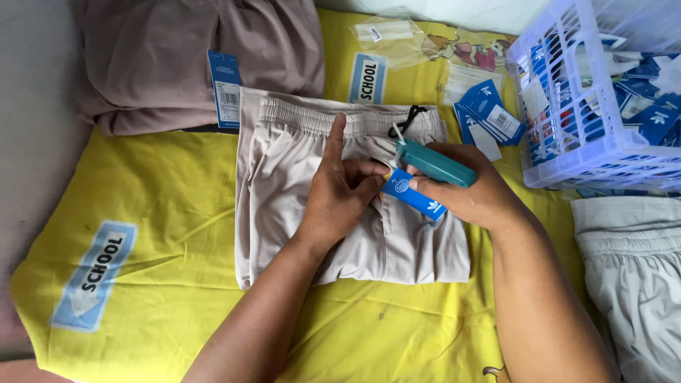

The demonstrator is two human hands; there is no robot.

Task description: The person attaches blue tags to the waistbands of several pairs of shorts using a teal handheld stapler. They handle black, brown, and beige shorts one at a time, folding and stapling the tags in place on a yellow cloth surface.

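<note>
At the centre of the yellow printed sheet (163, 284), a folded pair of pale beige fabric shorts (284, 213) lies flat, waistband away from the person. The left hand (337, 195) presses on the cloth, its fingers (362, 170) pinching the end of a small blue card tag (415, 195) against the fabric. The right hand (472, 195) is closed around a teal plastic tagging gun (433, 163), whose tip sits just beside the left fingertips, near the black drawstring (408, 117). Judging from this, the needle could prick the left fingers, since they lie so close to the tip. The tag could slip, or the fabric bunch, if the left hand eases its press. Nearby lie loose blue tags (489, 113), a white plastic basket (567, 92), a mauve garment (177, 57) and grey shorts (631, 262).
</note>
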